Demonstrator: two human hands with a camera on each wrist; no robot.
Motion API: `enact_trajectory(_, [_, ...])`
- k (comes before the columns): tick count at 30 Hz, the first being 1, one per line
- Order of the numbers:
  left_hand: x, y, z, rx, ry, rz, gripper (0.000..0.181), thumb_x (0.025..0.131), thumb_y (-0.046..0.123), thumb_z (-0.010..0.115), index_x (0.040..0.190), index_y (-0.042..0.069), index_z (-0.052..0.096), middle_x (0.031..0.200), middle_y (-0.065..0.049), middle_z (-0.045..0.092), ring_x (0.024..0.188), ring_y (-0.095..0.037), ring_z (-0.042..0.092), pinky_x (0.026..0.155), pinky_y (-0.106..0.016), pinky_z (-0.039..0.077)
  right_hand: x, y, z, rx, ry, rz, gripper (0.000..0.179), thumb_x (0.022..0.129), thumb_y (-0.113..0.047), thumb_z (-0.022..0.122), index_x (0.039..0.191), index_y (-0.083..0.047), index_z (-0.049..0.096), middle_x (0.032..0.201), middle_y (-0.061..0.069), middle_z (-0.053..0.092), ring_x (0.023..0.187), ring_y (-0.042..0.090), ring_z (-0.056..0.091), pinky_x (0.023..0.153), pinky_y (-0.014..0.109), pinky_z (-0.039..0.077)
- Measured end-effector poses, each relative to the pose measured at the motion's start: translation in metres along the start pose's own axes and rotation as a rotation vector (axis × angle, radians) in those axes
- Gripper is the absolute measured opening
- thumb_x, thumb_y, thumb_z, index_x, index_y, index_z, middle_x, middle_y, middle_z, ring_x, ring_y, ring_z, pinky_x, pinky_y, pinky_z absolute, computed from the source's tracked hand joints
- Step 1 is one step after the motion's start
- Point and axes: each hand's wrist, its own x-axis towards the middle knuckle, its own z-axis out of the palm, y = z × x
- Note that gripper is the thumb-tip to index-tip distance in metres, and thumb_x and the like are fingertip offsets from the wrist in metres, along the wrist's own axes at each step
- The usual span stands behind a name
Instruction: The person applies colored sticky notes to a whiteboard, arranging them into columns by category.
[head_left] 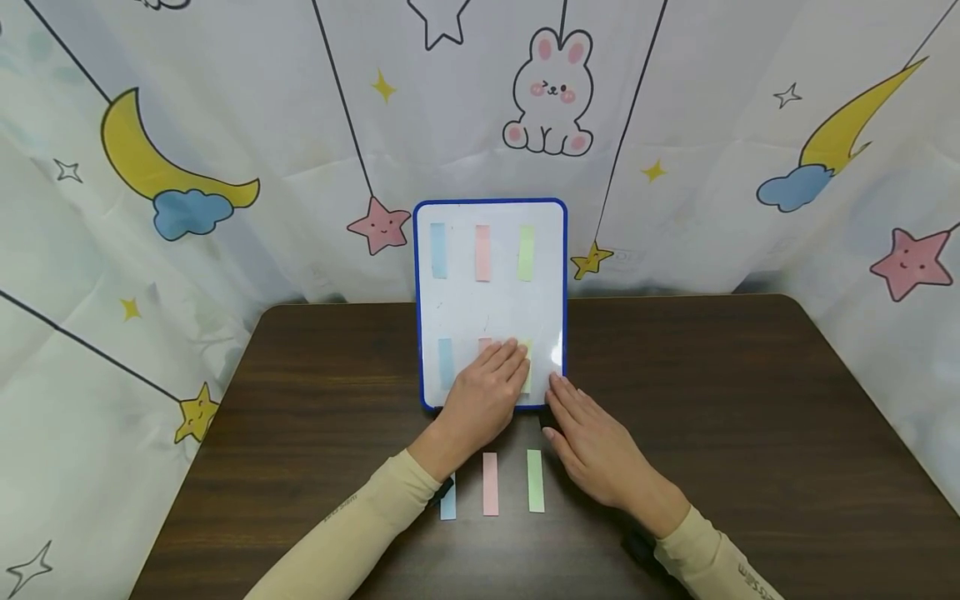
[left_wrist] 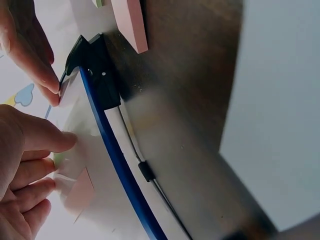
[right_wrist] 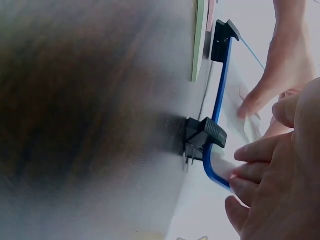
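A whiteboard (head_left: pixel 491 308) with a blue frame stands upright, bearing an upper row of blue (head_left: pixel 438 250), pink (head_left: pixel 483 252) and green (head_left: pixel 526 252) paper strips. Below is a second row: a blue strip (head_left: pixel 446 363), a pink strip (left_wrist: pixel 80 192) partly hidden by my left hand, and a green strip (head_left: pixel 527 385). My left hand (head_left: pixel 487 392) lies over the board's lower part, its extended fingertips on the green strip. My right hand (head_left: pixel 600 446), fingers straight, rests its fingertips at the board's lower right edge. Neither hand grips anything.
On the dark table (head_left: pixel 712 400) before the board lie a pink sticky-note pad (head_left: pixel 491 484), a green one (head_left: pixel 536 481) and a blue one (head_left: pixel 448 504) partly under the left wrist. Black clips (right_wrist: pixel 202 137) of a stand hold the board's bottom edge. A patterned curtain (head_left: pixel 300 125) hangs behind.
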Motion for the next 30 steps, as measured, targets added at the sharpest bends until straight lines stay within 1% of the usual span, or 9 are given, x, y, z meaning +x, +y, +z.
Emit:
enact_trajectory(5, [-0.001, 0.000, 0.002, -0.001, 0.003, 0.005, 0.037, 0.091, 0.015, 0.064, 0.128, 0.009, 0.065, 0.136, -0.006, 0.062, 0.131, -0.022, 0.057, 0.114, -0.036, 0.042, 0.000, 0.000, 0.000, 0.003, -0.036, 0.018, 0.057, 0.104, -0.036, 0.042, 0.150, -0.004, 0.036, 0.163, 0.009, 0.024, 0.151, 0.024, 0.026, 0.121, 0.045, 0.031])
enact_trajectory(9, [-0.002, 0.000, 0.001, -0.004, -0.003, 0.007, 0.037, 0.090, 0.015, 0.065, 0.127, 0.009, 0.066, 0.135, -0.006, 0.063, 0.131, -0.022, 0.057, 0.114, -0.036, 0.042, 0.001, 0.000, 0.000, 0.002, -0.049, 0.021, 0.057, 0.104, -0.037, 0.041, 0.151, -0.004, 0.035, 0.163, 0.008, 0.023, 0.151, 0.024, 0.025, 0.122, 0.045, 0.031])
enact_trajectory(14, [-0.004, 0.002, -0.001, 0.005, -0.021, 0.020, 0.037, 0.091, 0.014, 0.063, 0.127, 0.008, 0.066, 0.134, -0.006, 0.064, 0.130, -0.022, 0.058, 0.114, -0.036, 0.043, 0.001, -0.001, 0.000, 0.011, -0.050, 0.024, 0.058, 0.103, -0.037, 0.041, 0.151, -0.005, 0.035, 0.163, 0.008, 0.023, 0.152, 0.023, 0.025, 0.122, 0.045, 0.031])
enact_trajectory(18, [-0.007, 0.005, -0.001, 0.019, -0.020, 0.031, 0.034, 0.092, 0.015, 0.061, 0.125, 0.008, 0.067, 0.132, -0.006, 0.066, 0.129, -0.022, 0.059, 0.113, -0.035, 0.044, 0.001, -0.001, 0.000, 0.007, -0.057, 0.026, 0.058, 0.103, -0.037, 0.042, 0.151, -0.005, 0.035, 0.163, 0.008, 0.023, 0.152, 0.023, 0.024, 0.122, 0.045, 0.030])
enact_trajectory(22, [-0.010, 0.006, -0.001, 0.027, -0.023, 0.039, 0.034, 0.091, 0.016, 0.061, 0.124, 0.008, 0.068, 0.131, -0.006, 0.066, 0.128, -0.022, 0.059, 0.113, -0.035, 0.044, 0.001, 0.000, 0.001, 0.001, -0.062, 0.024, 0.057, 0.104, -0.037, 0.041, 0.151, -0.005, 0.035, 0.164, 0.008, 0.022, 0.152, 0.023, 0.024, 0.122, 0.045, 0.029])
enact_trajectory(26, [-0.012, 0.007, -0.002, 0.023, -0.035, 0.048, 0.035, 0.090, 0.016, 0.062, 0.124, 0.008, 0.068, 0.131, -0.006, 0.066, 0.128, -0.022, 0.059, 0.114, -0.035, 0.043, 0.001, 0.000, 0.001, -0.002, -0.047, 0.016, 0.057, 0.104, -0.037, 0.041, 0.151, -0.004, 0.035, 0.163, 0.009, 0.023, 0.151, 0.024, 0.025, 0.122, 0.045, 0.031])
enact_trajectory(30, [-0.013, 0.007, -0.001, 0.022, -0.033, 0.056, 0.035, 0.091, 0.016, 0.062, 0.124, 0.008, 0.068, 0.131, -0.007, 0.066, 0.127, -0.022, 0.060, 0.114, -0.035, 0.043, 0.001, 0.000, 0.001, -0.003, -0.042, 0.018, 0.057, 0.104, -0.037, 0.042, 0.150, -0.004, 0.036, 0.163, 0.010, 0.024, 0.151, 0.024, 0.026, 0.121, 0.045, 0.031])
